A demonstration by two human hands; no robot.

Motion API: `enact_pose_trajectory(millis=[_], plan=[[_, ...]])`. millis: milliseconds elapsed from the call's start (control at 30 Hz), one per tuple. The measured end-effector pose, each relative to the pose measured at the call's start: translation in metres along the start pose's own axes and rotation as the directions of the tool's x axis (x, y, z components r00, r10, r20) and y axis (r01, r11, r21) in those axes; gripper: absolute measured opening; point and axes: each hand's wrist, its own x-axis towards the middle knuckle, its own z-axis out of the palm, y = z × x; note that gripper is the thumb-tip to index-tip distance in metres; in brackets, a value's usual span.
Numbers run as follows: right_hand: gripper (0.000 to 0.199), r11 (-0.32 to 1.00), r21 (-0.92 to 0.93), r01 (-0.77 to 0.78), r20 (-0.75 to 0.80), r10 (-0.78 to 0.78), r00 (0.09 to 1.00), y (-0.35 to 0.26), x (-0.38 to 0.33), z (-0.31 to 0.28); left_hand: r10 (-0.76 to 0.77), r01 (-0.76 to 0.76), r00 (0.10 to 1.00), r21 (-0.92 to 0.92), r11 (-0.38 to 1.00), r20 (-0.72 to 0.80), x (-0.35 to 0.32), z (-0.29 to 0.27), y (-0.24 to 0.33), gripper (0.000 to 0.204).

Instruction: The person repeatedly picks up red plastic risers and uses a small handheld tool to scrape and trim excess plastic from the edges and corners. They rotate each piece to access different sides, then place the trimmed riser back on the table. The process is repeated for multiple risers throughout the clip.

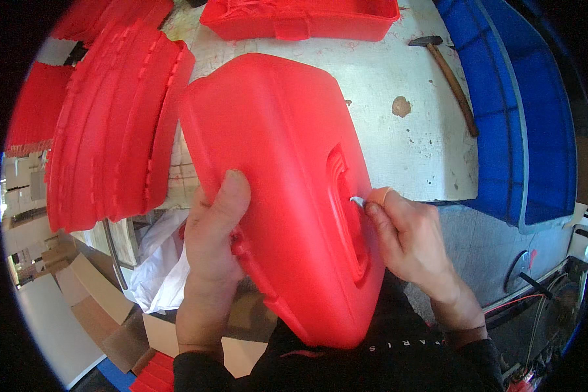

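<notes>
Right hand (408, 236), nearer, pinches a small tool (357, 202), recess (347, 225) just left of its grip; left hand (212, 232) clamps the red case (268, 144) along its long side

A pale, scuffed worktop (431, 163) carries a brown blotch (401, 106) and, toward its right side, a hammer (453, 83) lying with its dark head at the far end and its wooden handle slanting nearer. Just beyond stands a deep blue plastic crate (493, 130). At the far edge sits a red plastic tray (300, 28); on the left, curved red plastic shells (114, 124) nest in a stack. Lower left are white plastic sheeting (160, 274) and an open cardboard box (98, 287).
</notes>
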Motion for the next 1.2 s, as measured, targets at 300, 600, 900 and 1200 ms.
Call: enact_pose_trajectory(millis=[300,600,900,1200], plan=[[0.009,1.0,-0.021,0.0,0.01,0.0,1.0,0.006,-0.029,0.002,0.018,-0.019,0.999,-0.02,1.0,-0.044,-0.001,-0.003,-0.004,0.045],[0.018,0.945,0.243,-0.217,0.13,0.189,0.973,0.005,-0.049,-0.011,0.046,-0.049,0.985,-0.017,0.999,-0.168,-0.002,-0.006,-0.011,0.05],[0.036,0.953,0.296,0.06,-0.043,-0.05,0.998,0.022,-0.037,0.028,-0.296,0.3,0.953,0.095,0.949,-0.062,-0.053,0.013,0.006,0.035],[0.044,0.857,-0.504,0.107,-0.269,-0.274,0.924,0.07,0.055,-0.003,0.692,-0.543,0.687,0.79,0.286,0.221,-0.074,0.017,0.238,0.035]])
